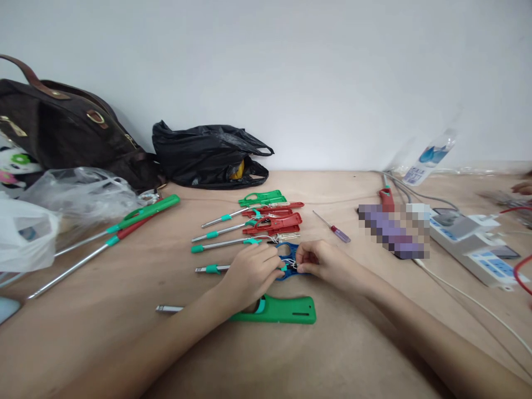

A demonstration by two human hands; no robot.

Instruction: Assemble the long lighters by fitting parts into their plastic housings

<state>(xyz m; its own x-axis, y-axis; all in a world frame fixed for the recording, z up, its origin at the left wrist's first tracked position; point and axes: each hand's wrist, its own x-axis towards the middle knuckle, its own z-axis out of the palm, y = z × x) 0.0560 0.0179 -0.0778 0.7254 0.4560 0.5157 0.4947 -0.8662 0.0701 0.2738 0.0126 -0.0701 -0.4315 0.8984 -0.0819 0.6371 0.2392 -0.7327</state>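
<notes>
My left hand (pixel 251 271) and my right hand (pixel 322 260) meet over a blue lighter shell (pixel 288 260) with thin wires in it, both pinching at it on the table. Its metal tube (pixel 208 269) sticks out to the left. A green long-nosed lighter (pixel 278 310) lies just below my left wrist. Behind the hands lie several opened red and green lighters (pixel 272 219) with metal tubes in a row.
Two assembled long lighters (pixel 124 227) lie at the left beside clear plastic bags (pixel 62 205). A brown handbag (pixel 62 127) and a black bag (pixel 208 155) sit by the wall. A small screwdriver (pixel 332 227), a power strip (pixel 474 238), cables and a bottle (pixel 432 158) are at right.
</notes>
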